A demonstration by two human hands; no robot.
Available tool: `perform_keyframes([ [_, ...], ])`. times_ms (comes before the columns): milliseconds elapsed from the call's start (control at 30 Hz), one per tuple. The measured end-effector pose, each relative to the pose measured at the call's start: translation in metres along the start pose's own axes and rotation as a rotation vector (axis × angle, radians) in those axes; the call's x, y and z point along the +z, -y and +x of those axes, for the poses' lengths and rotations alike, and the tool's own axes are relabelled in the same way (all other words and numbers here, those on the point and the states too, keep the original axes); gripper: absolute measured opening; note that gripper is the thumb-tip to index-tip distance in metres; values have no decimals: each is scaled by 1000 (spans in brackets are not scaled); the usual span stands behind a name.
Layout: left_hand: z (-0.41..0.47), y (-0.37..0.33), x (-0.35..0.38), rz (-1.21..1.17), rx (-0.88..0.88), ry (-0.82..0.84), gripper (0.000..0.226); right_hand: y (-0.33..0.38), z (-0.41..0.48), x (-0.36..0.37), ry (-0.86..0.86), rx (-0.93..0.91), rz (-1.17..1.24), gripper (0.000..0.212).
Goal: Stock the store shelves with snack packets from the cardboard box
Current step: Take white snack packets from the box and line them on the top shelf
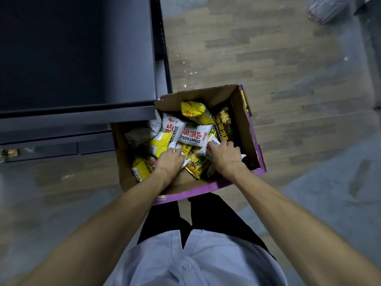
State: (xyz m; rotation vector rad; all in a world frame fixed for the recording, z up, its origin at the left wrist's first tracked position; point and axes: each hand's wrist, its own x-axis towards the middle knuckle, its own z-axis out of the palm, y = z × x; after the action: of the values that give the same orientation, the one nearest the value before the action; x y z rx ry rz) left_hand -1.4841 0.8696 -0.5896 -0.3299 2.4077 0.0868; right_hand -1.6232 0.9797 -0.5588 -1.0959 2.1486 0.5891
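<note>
- Right now both hands are down in the cardboard box point(245, 129) on the floor point(288, 58), just by the dark shelf point(82, 116).
- The left hand point(169, 162) has its grip curled on a crumpled white packet point(181, 154); the right hand point(225, 156) clamps a second white packet point(212, 143).
- The shelf lies up and left, so the left hand is nearer it.
- The snack packets point(193, 135) are puffy and shiny, yellow and white, piled every way.
</note>
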Motion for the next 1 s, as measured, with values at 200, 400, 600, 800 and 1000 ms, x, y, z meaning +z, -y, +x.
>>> perform_keyframes([
  [200,6,1,-29,-32,-58,17,29,-12,-2,-8,-62,-8,78,68],
  [400,1,0,-90,-165,-160,-152,24,-20,-5,-14,-129,10,192,62],
  [600,-2,22,-123,-220,-282,-153,30,-16,-5,-21,-177,22,267,68],
  [800,14,40,-66,103,-211,-62,43,-1,11,1,-214,139,414,62],
  [1000,-4,19,-18,-129,-390,-277,65,12,24,29,-162,233,537,72],
])
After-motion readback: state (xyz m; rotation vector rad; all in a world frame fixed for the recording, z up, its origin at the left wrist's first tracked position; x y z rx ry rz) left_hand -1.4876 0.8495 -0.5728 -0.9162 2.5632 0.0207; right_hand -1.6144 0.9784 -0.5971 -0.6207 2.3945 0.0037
